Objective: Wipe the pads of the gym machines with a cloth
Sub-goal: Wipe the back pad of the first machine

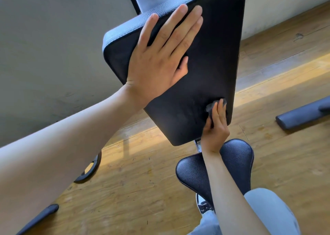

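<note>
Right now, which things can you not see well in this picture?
- cloth: mostly hidden by the right hand; head view.
- back pad: its top corner is cut off by the upper edge; the left hand covers part.
- seat pad: the right forearm crosses it.

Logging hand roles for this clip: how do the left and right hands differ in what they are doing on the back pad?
The left hand lies flat with straight, spread fingers on the upper part of the back pad, holding nothing; the right hand has curled fingers holding a dark cloth. The left hand sits high near the pad's left edge; the right hand is low, near its bottom right corner. Both touch the same black pad.
</note>
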